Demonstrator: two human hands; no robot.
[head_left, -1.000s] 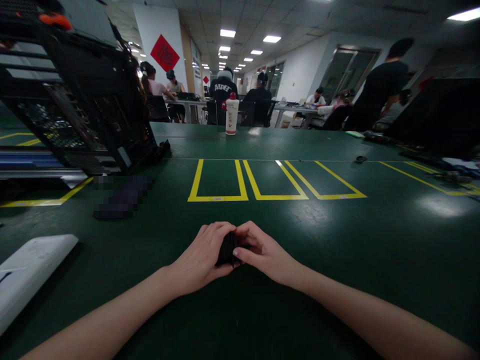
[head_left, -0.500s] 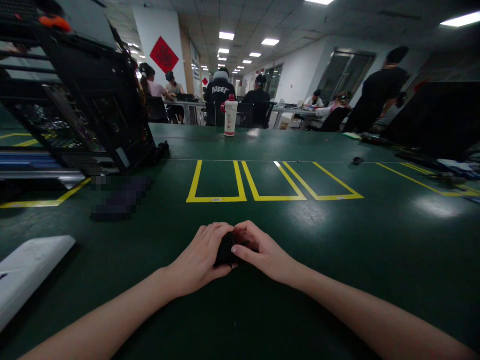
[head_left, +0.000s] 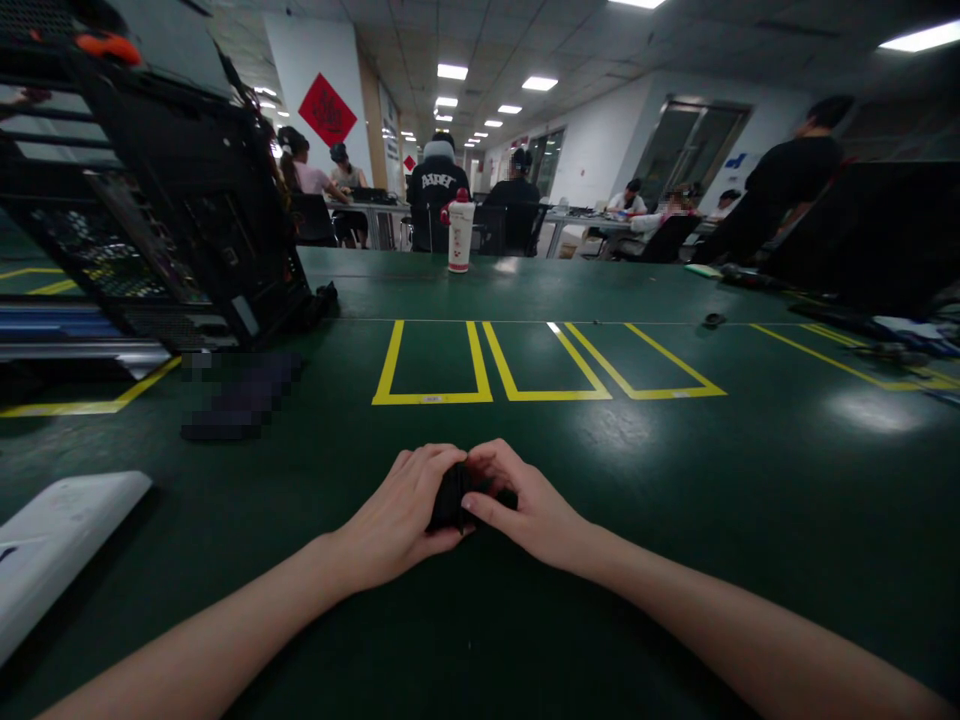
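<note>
Between my two hands, low over the green table, is a small black boxy object; its exact kind does not show. My left hand is wrapped round its left side, fingers over the top and thumb below. From the right, my right hand closes on it, with the thumb at its near edge and the fingertips at its top. Most of the object is hidden by my fingers.
Yellow tape outlines mark the table ahead. To the left stand an open black computer case, a blurred dark flat thing and a white device. A paper cup stands farther back. People sit at other tables.
My hands stay nearly still round the black object; a slightly larger dark gap shows beneath the right fingers. In the background, the standing person at right has shifted rightward.
</note>
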